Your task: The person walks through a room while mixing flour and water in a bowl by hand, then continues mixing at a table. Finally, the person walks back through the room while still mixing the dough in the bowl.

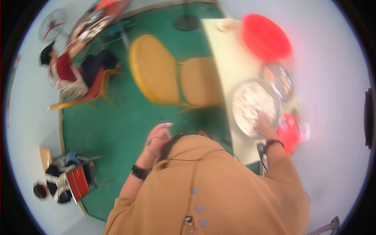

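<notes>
Lower-left person: seated person (pixel 58 184), dark and pale top, beside a red chair back (pixel 78 182); small and blurred.
Fan: round fan (pixel 53 25) with red center, upper left, near the wall.
Upper-left person: seated co-worker (pixel 67 72), dark cap, red and pale clothes, on a yellow-framed chair (pixel 102 88), one arm stretched to the far table (pixel 119 9).
Far table load: pale and dark items (pixel 92 29), too blurred to name.
Floor: green (pixel 117 135).
Yellow chair: unoccupied, yellow-rimmed (pixel 152 70), tan back and seat, seat edge by the cream table (pixel 219 47).
Left hand: left hand (pixel 158 138) over the floor, at the wearer's side, well apart from the table; grip loose, fingers slightly bent, holding nothing; black watch (pixel 140 172) on wrist.
Wearer: tan buttoned top (pixel 235 188).
Bowl: wide round bowl (pixel 279 110) on the cream table, white lumpy contents (pixel 250 102) filling most of it.
Right hand: right hand (pixel 265 124) over the bowl, fingers in the white contents; can't tell if grip is wide, narrow or pinching any; dark band (pixel 274 144) on wrist.
Red basin: large basin (pixel 266 37), table's far end.
Clear container: see-through container (pixel 282 80), tan pieces inside, just beside the bowl.
Red item: blurred red object (pixel 289 135), near the right wrist.
</notes>
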`<state>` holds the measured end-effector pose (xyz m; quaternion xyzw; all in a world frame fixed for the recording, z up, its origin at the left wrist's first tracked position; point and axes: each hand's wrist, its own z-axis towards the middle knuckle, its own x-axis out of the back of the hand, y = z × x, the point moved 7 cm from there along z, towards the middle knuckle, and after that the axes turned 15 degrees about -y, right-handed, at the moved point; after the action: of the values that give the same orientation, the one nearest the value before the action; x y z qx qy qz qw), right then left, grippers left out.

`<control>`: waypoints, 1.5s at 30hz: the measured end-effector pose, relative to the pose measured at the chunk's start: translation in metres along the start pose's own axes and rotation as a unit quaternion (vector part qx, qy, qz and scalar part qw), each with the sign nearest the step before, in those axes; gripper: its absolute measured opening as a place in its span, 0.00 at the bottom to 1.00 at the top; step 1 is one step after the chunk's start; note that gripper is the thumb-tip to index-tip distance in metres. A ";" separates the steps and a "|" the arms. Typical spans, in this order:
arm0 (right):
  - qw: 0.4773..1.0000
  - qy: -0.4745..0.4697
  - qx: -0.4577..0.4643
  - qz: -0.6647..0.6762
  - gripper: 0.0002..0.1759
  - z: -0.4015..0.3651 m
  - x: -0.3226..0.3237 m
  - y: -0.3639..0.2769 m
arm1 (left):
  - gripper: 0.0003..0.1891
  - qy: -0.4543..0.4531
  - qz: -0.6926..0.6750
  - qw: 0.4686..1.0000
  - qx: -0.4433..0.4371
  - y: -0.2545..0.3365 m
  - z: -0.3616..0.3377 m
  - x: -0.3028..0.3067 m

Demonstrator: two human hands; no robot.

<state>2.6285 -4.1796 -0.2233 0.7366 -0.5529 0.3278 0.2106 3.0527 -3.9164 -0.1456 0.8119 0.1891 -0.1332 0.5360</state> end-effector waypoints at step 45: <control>0.973 0.075 -0.103 0.194 0.33 0.050 -0.023 0.045 | 0.27 -0.095 -0.013 0.991 0.089 0.044 0.092 -0.117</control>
<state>2.5945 -4.2115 -0.2769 0.5628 -0.6985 0.3584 0.2588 2.9664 -4.0358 -0.0966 0.8378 0.1353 -0.2326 0.4751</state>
